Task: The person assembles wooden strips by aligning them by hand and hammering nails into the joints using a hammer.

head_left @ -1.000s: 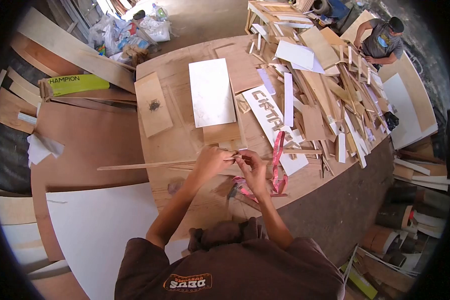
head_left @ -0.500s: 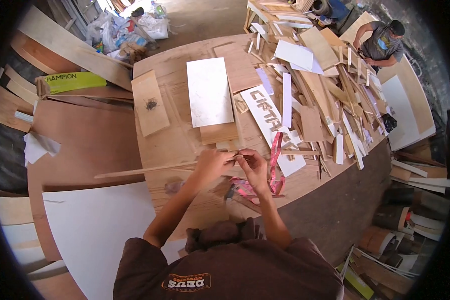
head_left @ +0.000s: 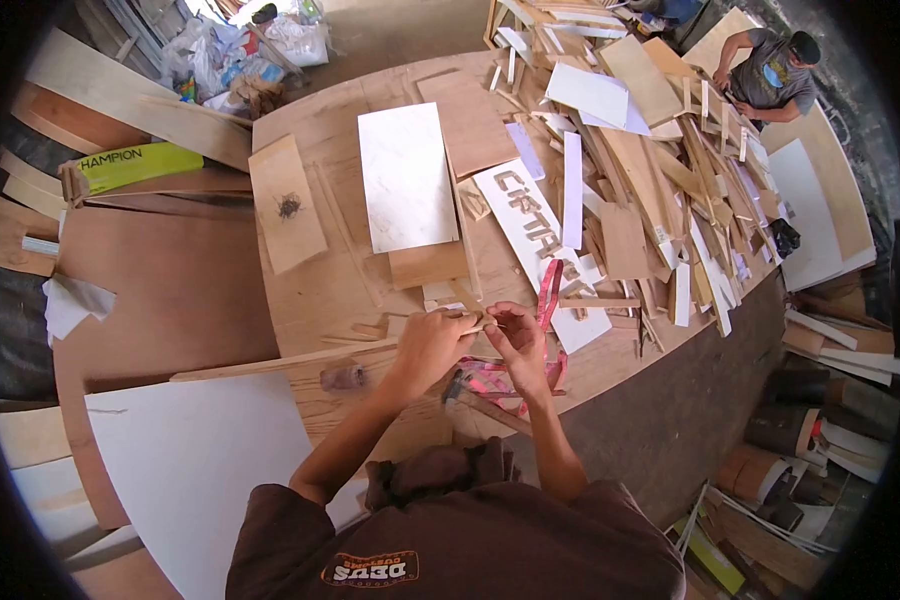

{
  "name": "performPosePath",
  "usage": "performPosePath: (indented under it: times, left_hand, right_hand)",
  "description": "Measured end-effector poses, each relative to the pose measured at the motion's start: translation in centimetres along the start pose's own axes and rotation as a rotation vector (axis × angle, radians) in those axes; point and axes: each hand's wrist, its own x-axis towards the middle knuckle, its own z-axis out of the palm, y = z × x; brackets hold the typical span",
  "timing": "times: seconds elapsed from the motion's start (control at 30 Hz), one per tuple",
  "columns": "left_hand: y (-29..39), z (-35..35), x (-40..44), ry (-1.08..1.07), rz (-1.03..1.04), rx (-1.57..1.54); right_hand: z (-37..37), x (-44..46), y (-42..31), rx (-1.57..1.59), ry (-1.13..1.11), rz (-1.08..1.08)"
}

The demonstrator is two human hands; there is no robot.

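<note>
My left hand (head_left: 433, 350) is closed around a long thin wooden strip (head_left: 280, 361), which runs out to the left past my wrist over the table edge. Close beside it, my right hand (head_left: 520, 350) pinches at the strip's near end. A small light brown bit shows between the fingertips, too small to name. Below the right hand lie a pink printed strap (head_left: 549, 290) and a hammer (head_left: 456, 386). A clear plastic container (head_left: 344, 378) rests on the table under the strip.
A white panel (head_left: 404, 180) and a white board with brown letters (head_left: 526, 215) lie on the wooden table (head_left: 340, 300). Scrap wood (head_left: 625, 240) is heaped at the right. Another person (head_left: 770, 75) stands beyond it. A large white sheet (head_left: 200, 450) lies at lower left.
The strip's far left end has swung lower and slightly left. Both hands have shifted a little down and to the right, still together.
</note>
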Motion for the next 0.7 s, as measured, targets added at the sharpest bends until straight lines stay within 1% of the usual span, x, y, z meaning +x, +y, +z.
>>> performPosePath:
  times: [0.07,0.1,0.17,0.23,0.3,0.37,0.4,0.53,0.6,0.7]
  left_hand:
    - [0.3,0.2,0.1,0.014,0.023,-0.005]
    - [0.3,0.3,0.2,0.037,0.052,-0.009]
    - [-0.1,0.4,0.4,-0.005,0.05,0.017]
    - [-0.4,0.2,0.5,-0.046,0.046,0.045]
    - [-0.6,-0.1,0.7,-0.025,0.092,0.069]
    - [-1.4,0.3,0.6,0.005,0.09,0.058]
    - [-1.6,0.3,0.8,0.04,0.102,0.044]
    - [-1.5,-0.5,0.5,0.044,0.046,0.069]
    - [-1.7,-0.5,0.3,0.124,0.117,0.043]
    - [-1.5,-0.5,0.4,0.121,0.076,-0.016]
  right_hand:
    - [0.1,0.1,0.5,0.067,0.037,-0.073]
    - [0.0,0.2,0.7,0.072,0.036,-0.061]
    - [0.0,0.2,1.3,0.101,0.061,-0.119]
    - [0.3,0.5,1.2,0.124,0.06,-0.116]
    - [0.3,0.9,1.6,0.145,0.056,-0.118]
    - [-0.2,1.3,2.4,-0.004,-0.033,-0.225]
    - [-0.1,1.6,2.3,-0.002,-0.038,-0.223]
    - [0.2,2.4,1.9,-0.048,-0.054,-0.224]
    - [0.3,2.6,1.9,-0.061,-0.068,-0.225]
    - [0.3,2.7,1.5,-0.079,-0.091,-0.243]
